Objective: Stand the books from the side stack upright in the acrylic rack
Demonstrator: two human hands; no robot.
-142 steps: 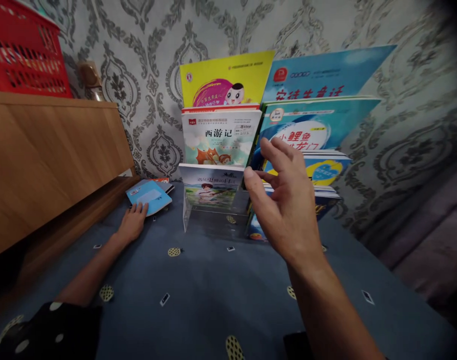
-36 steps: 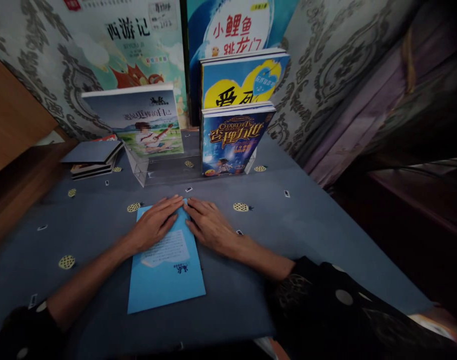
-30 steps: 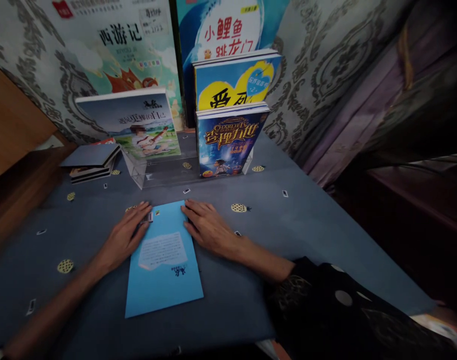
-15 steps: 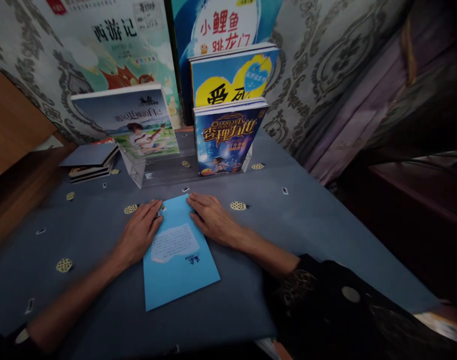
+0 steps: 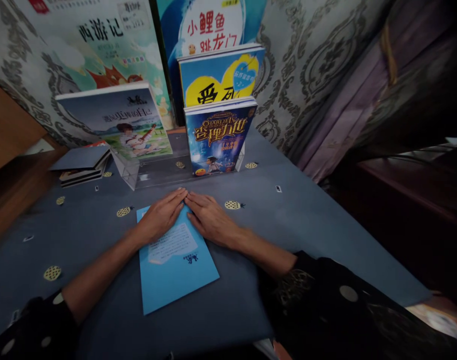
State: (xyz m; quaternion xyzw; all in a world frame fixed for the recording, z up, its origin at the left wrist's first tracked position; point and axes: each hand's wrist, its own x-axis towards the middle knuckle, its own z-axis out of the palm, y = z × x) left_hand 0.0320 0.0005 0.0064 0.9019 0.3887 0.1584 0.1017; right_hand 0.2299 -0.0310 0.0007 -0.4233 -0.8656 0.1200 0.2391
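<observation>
A light blue book (image 5: 172, 285) lies flat on the table, with a pale printed text panel and a small dark logo on its upward face. My left hand (image 5: 163, 217) rests flat across its far part, fingers stretched toward the far right corner and covering part of the panel. At that same corner lies my right hand (image 5: 209, 217), its fingers out along the book's right edge. The fingertips of both hands nearly meet. Neither hand grips the book; both press on it or lie against it.
Behind the hands, a clear acrylic stand (image 5: 129, 172) holds a guitar-player book (image 5: 138, 127) and a dark blue book (image 5: 217, 145). A yellow-and-blue book (image 5: 213, 75) and larger books stand behind. Several books (image 5: 82, 165) are stacked at left on the pineapple-patterned tablecloth (image 5: 288, 235).
My left hand has slid right from the book's left edge across its far part to beside my right hand. My right hand stays at the far right corner. The view has shifted slightly.
</observation>
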